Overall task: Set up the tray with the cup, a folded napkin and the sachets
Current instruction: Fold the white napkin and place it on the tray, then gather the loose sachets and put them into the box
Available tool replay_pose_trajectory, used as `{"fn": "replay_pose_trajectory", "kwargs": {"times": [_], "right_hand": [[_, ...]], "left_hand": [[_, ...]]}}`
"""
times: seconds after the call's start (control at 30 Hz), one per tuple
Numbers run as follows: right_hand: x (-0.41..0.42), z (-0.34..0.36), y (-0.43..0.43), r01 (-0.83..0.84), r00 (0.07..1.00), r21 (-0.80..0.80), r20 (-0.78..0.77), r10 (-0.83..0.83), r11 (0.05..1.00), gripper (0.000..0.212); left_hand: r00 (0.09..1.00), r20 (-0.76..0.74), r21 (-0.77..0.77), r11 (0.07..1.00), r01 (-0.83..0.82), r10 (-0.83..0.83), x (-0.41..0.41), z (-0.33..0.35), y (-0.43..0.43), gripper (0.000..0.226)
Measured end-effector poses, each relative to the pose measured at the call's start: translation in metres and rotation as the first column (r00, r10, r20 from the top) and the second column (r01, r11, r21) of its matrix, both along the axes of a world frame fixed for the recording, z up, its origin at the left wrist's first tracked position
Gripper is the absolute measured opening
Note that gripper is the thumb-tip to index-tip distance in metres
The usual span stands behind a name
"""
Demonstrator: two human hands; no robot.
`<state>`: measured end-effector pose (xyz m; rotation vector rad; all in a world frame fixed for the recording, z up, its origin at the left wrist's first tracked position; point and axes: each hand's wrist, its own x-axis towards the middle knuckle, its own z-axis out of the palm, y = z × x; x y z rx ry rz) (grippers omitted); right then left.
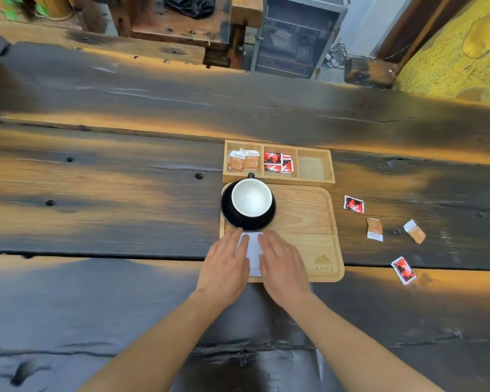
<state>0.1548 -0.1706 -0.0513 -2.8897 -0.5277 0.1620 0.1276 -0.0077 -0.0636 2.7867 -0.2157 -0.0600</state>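
A wooden tray [309, 222] lies on the dark table. At its far left stands a white-lined cup [251, 197] on a black saucer [232, 215]. A white napkin [253, 251] lies flat on the tray's near left part. My left hand [224, 267] and my right hand [285, 265] press flat on it from either side, fingers stretched out, covering most of it. Loose sachets lie on the table right of the tray: a red one [353, 204], two orange ones [374, 229] [414, 231] and another red one [403, 270].
Behind the tray sits a wooden organizer box [316, 181] with three compartments: orange sachets [244, 160] on the left, red sachets [278, 163] in the middle, the right one bare. Benches and a metal cabinet [294, 35] stand beyond the table's far edge.
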Motion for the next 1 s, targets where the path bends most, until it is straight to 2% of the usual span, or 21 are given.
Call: {"fn": "replay_pose_trajectory", "kwargs": {"times": [0.07,0.13,0.2,0.33,0.53,0.77,1.0], "right_hand": [[-0.014,-0.007,-0.003,-0.097,0.990,-0.083,-0.107,0.088,0.992,0.061],[-0.022,-0.015,-0.006,-0.139,0.971,-0.138,-0.216,0.107,0.981,0.066],[-0.024,-0.020,-0.008,-0.158,0.961,-0.167,-0.254,0.112,0.973,0.069],[-0.022,-0.016,-0.012,-0.179,0.961,-0.168,-0.242,0.136,0.969,0.071],[-0.015,0.010,-0.054,-0.124,0.980,-0.057,-0.160,0.114,0.991,0.069],[0.020,0.028,-0.197,0.033,0.997,-0.033,-0.072,-0.035,0.999,0.066],[0.066,0.029,-0.356,0.161,0.983,-0.061,-0.082,-0.166,0.985,0.064]], "left_hand": [[0.988,-0.112,0.068,0.991,0.117,-0.109,-0.007,-0.009,-0.002,0.065],[0.958,-0.257,0.143,0.975,0.169,-0.128,-0.013,-0.022,-0.001,0.067],[0.943,-0.311,0.205,0.960,0.189,-0.119,-0.017,-0.030,0.001,0.068],[0.959,-0.267,0.246,0.956,0.159,-0.090,-0.020,-0.026,-0.001,0.069],[0.989,-0.106,0.178,0.977,0.121,-0.103,-0.012,0.021,-0.037,0.065],[0.995,-0.028,0.137,0.985,0.102,-0.099,0.034,0.045,-0.164,0.065],[0.994,-0.112,0.139,0.990,0.038,-0.022,0.077,0.029,-0.306,0.062]]}}
